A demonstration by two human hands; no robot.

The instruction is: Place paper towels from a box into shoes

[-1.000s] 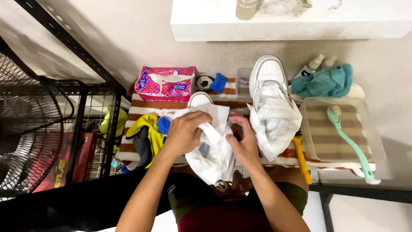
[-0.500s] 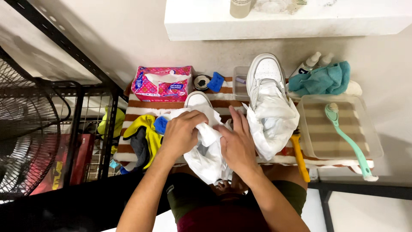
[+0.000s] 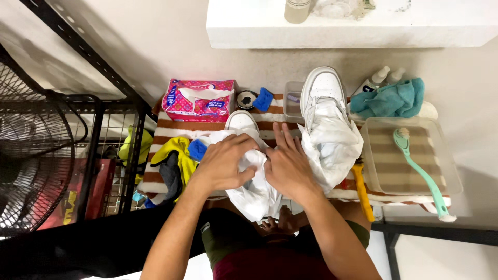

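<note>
Two white sneakers lie on a striped cloth on a low table. The nearer sneaker (image 3: 241,121) is half covered by a white plastic bag (image 3: 254,192). My left hand (image 3: 223,163) grips the bag's bunched top over that shoe. Flat against the bag and shoe from the right presses my right hand (image 3: 285,161), fingers together. The second sneaker (image 3: 322,91) stands further right, its heel end wrapped in another white bag (image 3: 332,145).
A pink tissue pack (image 3: 198,100), tape roll (image 3: 246,98), blue sponge (image 3: 264,99), yellow and dark rags (image 3: 174,161), a clear tray (image 3: 407,155) with a green brush (image 3: 417,168), a teal cloth (image 3: 391,98), spray bottles (image 3: 381,78). A fan and black rack stand left. White shelf above.
My right hand has slid up from the bag's side and now lies flat on the shoe. The bag has been pulled further over the nearer sneaker. The left hand stays clenched on it.
</note>
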